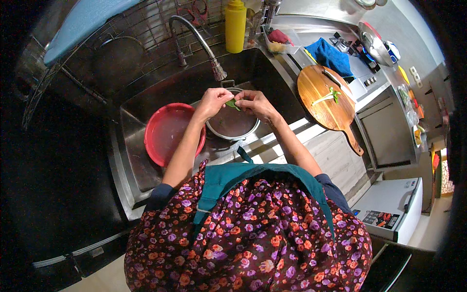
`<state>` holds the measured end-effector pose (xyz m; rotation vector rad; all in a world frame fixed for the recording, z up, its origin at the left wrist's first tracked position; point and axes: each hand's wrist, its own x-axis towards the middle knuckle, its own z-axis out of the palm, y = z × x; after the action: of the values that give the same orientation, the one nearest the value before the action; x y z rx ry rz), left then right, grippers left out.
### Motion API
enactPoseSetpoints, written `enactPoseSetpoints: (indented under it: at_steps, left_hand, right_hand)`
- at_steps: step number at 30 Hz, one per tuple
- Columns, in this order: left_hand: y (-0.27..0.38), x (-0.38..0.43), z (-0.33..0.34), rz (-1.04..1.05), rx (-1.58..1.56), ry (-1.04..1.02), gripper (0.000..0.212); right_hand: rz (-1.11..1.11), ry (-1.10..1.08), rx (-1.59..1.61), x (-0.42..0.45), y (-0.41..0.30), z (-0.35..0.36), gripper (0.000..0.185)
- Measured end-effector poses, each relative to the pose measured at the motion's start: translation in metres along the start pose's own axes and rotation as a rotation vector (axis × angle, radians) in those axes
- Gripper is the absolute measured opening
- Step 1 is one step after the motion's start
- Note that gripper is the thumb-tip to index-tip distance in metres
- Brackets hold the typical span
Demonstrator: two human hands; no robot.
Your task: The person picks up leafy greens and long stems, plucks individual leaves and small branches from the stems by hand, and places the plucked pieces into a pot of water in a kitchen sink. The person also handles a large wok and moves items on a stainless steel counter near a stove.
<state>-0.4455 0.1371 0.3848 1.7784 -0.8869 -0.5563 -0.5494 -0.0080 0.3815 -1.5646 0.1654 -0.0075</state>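
Note:
A green leaf point(232, 104) is pinched between the fingertips of my left hand point(214, 102) and my right hand point(256, 104). Both hands are above a metal pot point(233, 126) of cloudy liquid in the sink. Left of the pot, partly behind my left forearm, a red plastic basin point(171, 133) also holds cloudy liquid. Just beyond my hands hangs the spray head of a flexible metal faucet point(218, 70).
Right of the sink, a round wooden cutting board point(323, 109) with a handle carries a knife point(337, 83) and a pale stalk with green leaves point(326, 97). Behind the sink stand a yellow squeeze bottle point(234, 27) and a clear plastic container point(271, 47). A blue cloth point(328, 56) lies near the stove.

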Motion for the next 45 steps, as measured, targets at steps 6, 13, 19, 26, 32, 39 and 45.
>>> enactPoseSetpoints:
  at_steps: [6,13,19,26,32,39,45]
  left_hand:
    - [0.001,-0.007,-0.006,-0.053,-0.283,-0.063,0.017]
    - [0.004,-0.007,-0.009,0.029,-0.263,-0.105,0.022]
    - [-0.001,-0.001,-0.001,0.198,-0.2,-0.071,0.016]
    - [0.001,-0.006,-0.003,0.066,-0.305,-0.09,0.01]
    - [0.006,-0.006,-0.009,0.089,0.08,-0.085,0.013]
    - [0.017,-0.004,0.004,0.145,0.181,0.072,0.012]
    - [0.025,-0.007,0.023,0.295,0.117,0.28,0.011]
  right_hand:
    - [0.059,0.0,0.238,0.0,0.001,-0.006,0.012]
    - [0.176,-0.097,0.536,-0.001,0.0,-0.009,0.011]
    - [0.26,-0.276,0.841,0.001,0.01,-0.007,0.011]
    - [0.259,-0.188,0.629,-0.005,-0.002,0.006,0.013]
    - [0.061,0.067,0.029,-0.003,-0.011,0.005,0.025]
    - [-0.066,0.149,0.042,0.009,0.007,0.009,0.018]
    - [-0.119,0.373,0.151,0.025,0.034,0.007,0.023]
